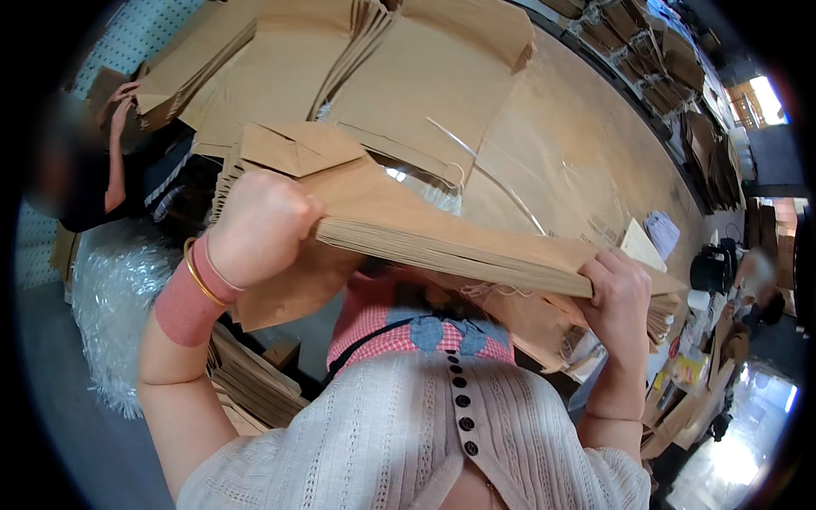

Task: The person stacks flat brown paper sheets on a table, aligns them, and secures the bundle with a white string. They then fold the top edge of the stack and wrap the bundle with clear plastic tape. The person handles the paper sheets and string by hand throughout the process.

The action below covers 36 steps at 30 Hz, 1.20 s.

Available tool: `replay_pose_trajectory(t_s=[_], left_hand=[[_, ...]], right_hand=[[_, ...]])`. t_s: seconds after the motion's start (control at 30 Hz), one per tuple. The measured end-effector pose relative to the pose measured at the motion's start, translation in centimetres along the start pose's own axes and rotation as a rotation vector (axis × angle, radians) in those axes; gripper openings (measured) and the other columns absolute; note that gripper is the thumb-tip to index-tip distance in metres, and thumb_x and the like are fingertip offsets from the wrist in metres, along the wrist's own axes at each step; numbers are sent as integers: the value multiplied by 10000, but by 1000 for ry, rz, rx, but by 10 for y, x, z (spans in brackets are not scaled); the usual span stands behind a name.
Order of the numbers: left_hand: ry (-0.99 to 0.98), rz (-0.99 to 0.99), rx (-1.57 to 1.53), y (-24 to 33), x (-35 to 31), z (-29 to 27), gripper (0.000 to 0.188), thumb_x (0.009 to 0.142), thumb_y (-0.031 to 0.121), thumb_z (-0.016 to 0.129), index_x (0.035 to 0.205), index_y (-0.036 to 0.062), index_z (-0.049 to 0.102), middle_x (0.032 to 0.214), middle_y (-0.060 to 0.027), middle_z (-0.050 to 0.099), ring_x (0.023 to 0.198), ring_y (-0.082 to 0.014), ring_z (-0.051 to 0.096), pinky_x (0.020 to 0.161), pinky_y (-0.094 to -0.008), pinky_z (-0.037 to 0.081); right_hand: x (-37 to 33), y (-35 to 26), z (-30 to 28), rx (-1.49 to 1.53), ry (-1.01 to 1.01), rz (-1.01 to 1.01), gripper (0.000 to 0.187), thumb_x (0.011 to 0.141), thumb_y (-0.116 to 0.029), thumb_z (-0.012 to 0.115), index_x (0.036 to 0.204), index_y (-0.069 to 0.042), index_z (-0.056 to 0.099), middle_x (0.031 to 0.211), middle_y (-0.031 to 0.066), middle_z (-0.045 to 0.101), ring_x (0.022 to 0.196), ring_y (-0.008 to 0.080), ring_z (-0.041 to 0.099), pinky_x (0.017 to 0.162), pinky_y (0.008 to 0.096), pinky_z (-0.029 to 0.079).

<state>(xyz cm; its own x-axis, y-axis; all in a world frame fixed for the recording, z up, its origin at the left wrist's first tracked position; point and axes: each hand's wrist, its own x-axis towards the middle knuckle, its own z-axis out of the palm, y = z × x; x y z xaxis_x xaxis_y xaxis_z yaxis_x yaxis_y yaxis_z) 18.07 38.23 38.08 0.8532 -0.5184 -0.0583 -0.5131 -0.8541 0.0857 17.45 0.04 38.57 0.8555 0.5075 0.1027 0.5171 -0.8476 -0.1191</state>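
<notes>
Wears cream button-front knit top [374, 433]; clenches left hand [263, 228] and right hand [619, 289] round thick, bowed stack of flat brown paper bags [459, 242], showing layered edges.

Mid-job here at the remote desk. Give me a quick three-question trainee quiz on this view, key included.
1. True or false: the left hand and the right hand both grip the brown paper stack.
2. Where is the gold bangle? A) on the right wrist, B) on the left wrist, C) on the table.
3. What colour is the wristband next to the bangle?

Key: 1. True. 2. B. 3. Pink.
</notes>
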Motion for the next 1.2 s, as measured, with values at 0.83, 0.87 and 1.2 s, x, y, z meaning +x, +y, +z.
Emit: replay_pose_trajectory(t_s=[0.83, 0.87, 1.2], left_hand=[[69, 144, -46, 43, 14, 59, 184, 770, 128, 472, 891, 12, 546, 902, -152, 590, 935, -279, 564, 857, -406, 425], [166, 135, -108, 45, 0, 53, 240, 755, 136, 506, 946, -4, 545, 991, -187, 563, 1005, -298, 537, 905, -424, 396], [408, -657, -983, 3, -114, 157, 1256, 535, 386, 869, 1421, -32, 83, 1477, -248, 122, 1379, -340, 164, 1119, -401, 179]], right_hand=[[85, -137, 91, 122, -256, -87, 71, 648, -77, 603, 692, -39, 562, 680, 139, 611, 661, 321, 622, 568, 412, 489], [82, -136, 88, 134, -250, -106, 73, 649, -82, 607, 694, -44, 563, 670, 134, 606, 651, 322, 619, 559, 414, 485], [108, -134, 85, 124, -210, -56, 268, 565, -161, 763, 710, -50, 567, 688, 120, 593, 657, 327, 583, 568, 403, 451]])
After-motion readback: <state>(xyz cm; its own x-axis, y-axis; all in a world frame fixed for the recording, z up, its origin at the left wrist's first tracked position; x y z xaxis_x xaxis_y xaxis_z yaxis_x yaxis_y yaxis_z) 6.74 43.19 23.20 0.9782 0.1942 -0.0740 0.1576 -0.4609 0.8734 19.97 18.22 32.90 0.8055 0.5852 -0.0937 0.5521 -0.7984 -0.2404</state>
